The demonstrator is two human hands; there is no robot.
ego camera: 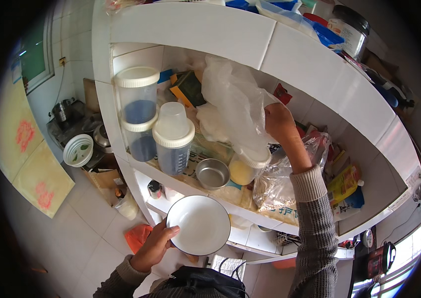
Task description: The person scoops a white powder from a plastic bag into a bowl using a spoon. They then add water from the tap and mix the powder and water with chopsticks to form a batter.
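A white bowl with a dark rim (199, 225) is gripped at its left edge by my left hand (154, 244), thumb over the rim; its inside looks bare. Up in the tiled shelf, my right hand (279, 121) clutches a translucent plastic bag (231, 100), its fingers partly hidden by the plastic. The bag hangs in front of a lidded container with yellow contents (243, 169). Just below the bag, a small steel bowl (212, 174) stands on the shelf near its front edge. A clear bag of dry goods (275, 186) lies under my right forearm.
Lidded plastic canisters (174, 149) stand at the shelf's left, two of them stacked. Yellow and blue pouches (346, 186) lean at the right. The shelf's white tiled upper beam (210, 22) curves above my right hand. An orange bag (137, 237) lies low at left.
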